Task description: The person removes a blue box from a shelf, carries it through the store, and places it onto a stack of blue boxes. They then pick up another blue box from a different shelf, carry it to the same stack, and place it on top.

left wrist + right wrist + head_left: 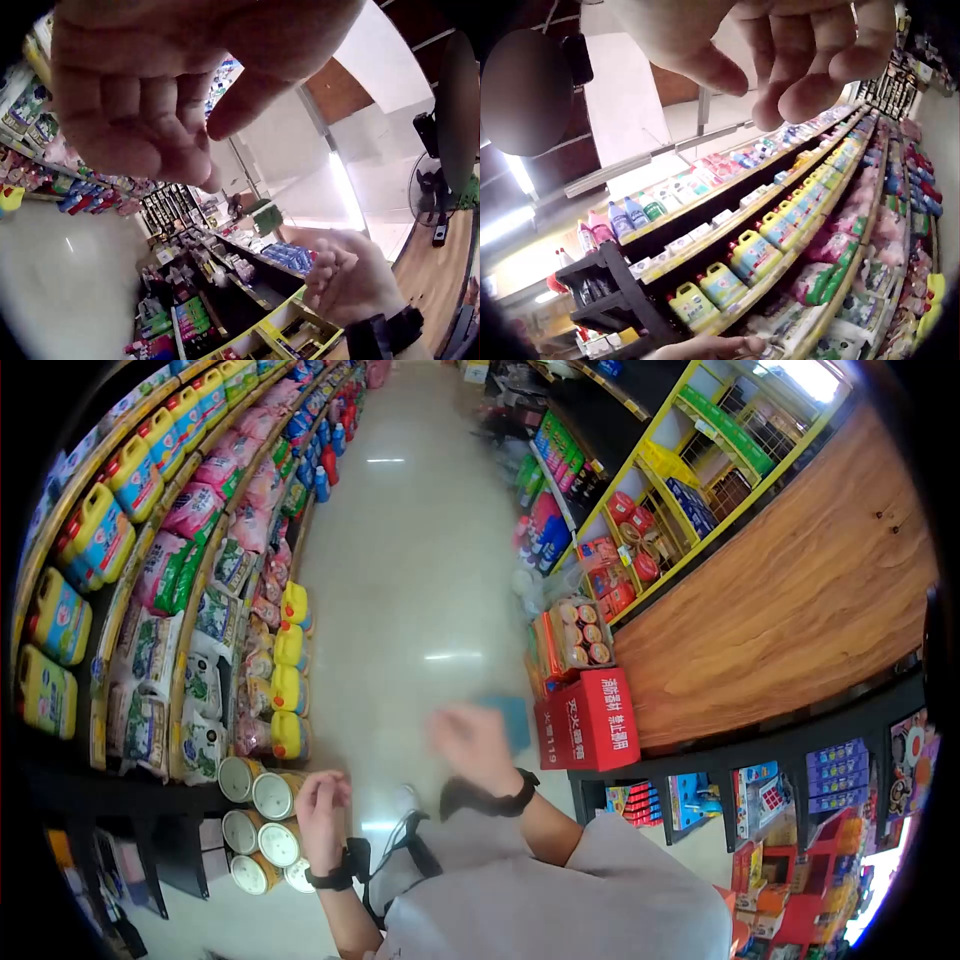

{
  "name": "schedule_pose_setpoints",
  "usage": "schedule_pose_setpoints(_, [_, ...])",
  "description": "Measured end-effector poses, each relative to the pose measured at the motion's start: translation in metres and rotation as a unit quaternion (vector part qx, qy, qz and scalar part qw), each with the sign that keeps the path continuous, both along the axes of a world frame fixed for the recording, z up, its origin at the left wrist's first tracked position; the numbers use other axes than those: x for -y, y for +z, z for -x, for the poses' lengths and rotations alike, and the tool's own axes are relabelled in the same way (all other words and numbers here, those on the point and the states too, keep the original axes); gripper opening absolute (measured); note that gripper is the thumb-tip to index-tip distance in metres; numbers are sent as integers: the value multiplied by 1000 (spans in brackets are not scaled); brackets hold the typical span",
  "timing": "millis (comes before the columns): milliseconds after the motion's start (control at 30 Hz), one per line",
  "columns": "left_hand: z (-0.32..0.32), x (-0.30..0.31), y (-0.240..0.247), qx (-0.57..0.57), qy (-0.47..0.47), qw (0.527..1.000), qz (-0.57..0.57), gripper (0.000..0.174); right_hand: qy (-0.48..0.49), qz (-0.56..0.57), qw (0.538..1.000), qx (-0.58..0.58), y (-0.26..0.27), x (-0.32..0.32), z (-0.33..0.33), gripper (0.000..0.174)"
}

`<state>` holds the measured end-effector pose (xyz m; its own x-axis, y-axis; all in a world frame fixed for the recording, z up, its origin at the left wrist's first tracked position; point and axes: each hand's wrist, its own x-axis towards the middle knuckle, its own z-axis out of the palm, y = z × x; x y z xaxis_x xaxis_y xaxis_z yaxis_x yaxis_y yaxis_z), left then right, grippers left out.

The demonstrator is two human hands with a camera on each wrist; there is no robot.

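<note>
My left hand (320, 820) is raised at the lower middle of the head view, its fingers loosely bent with nothing in them. Nearby stand several tins with pale lids (273, 796), just to its left. My right hand (472, 740) is held out over the aisle, blurred in the head view. A teal flat-sided thing (512, 722) shows right behind it. Seen from the right wrist, the fingers (810, 97) curve loosely and hold nothing. Both wrists wear dark straps.
Shelves on the left carry yellow detergent jugs (103, 532) and pink bags (195, 510). To the right are a red box (590, 722) with white lettering, a pack of round tubs (583, 632), a wooden counter (770, 600) and a yellow-framed rack (650, 470). A pale floor (430, 530) runs between.
</note>
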<state>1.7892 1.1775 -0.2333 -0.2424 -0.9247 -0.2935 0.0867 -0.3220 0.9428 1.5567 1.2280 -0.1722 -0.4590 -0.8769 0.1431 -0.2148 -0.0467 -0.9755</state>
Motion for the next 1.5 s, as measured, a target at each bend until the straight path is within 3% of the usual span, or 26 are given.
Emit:
schedule_pose_setpoints(100, [20, 40, -10, -2, -41, 999, -24, 17, -21, 30, 996, -81, 11, 43, 0, 13])
schedule_pose_setpoints(167, [35, 70, -24, 3, -117, 993, -23, 17, -34, 60, 990, -126, 8, 70, 0, 11])
schedule_pose_setpoints(367, [114, 176, -29, 51, -231, 972, -5, 19, -72, 24, 992, -96, -9, 159, 60, 11])
schedule_pose_setpoints(533, [176, 291, -25, 81, -214, 973, 3, 20, -130, -13, 991, -25, -36, 248, 137, 14])
schedule_pose_setpoints(800, [286, 449, -5, 3, -176, 984, 24, 20, -189, -35, 981, -7, -35, 358, 248, 16])
schedule_pose_setpoints(867, [309, 482, -16, -12, -171, 985, -7, 20, -189, -53, 979, -58, -41, 384, 270, 16])
schedule_pose_setpoints(967, [337, 535, -45, -1, -178, 983, -43, 21, -178, -40, 982, 36, -61, 433, 299, 17])
schedule_pose_setpoints(1100, [391, 630, -72, 25, -181, 981, -65, 22, -184, -35, 982, -3, -71, 520, 358, 17])
schedule_pose_setpoints(1167, [418, 682, -73, 3, -189, 981, -46, 22, -203, -49, 978, 0, -62, 568, 382, 16])
schedule_pose_setpoints(1267, [473, 763, -57, 31, -204, 977, -61, 22, -212, -48, 972, -91, -28, 631, 434, 15])
schedule_pose_setpoints(1500, [619, 896, -15, 2, -302, 953, 11, 19, -331, -30, 940, -76, 3, 725, 538, 13])
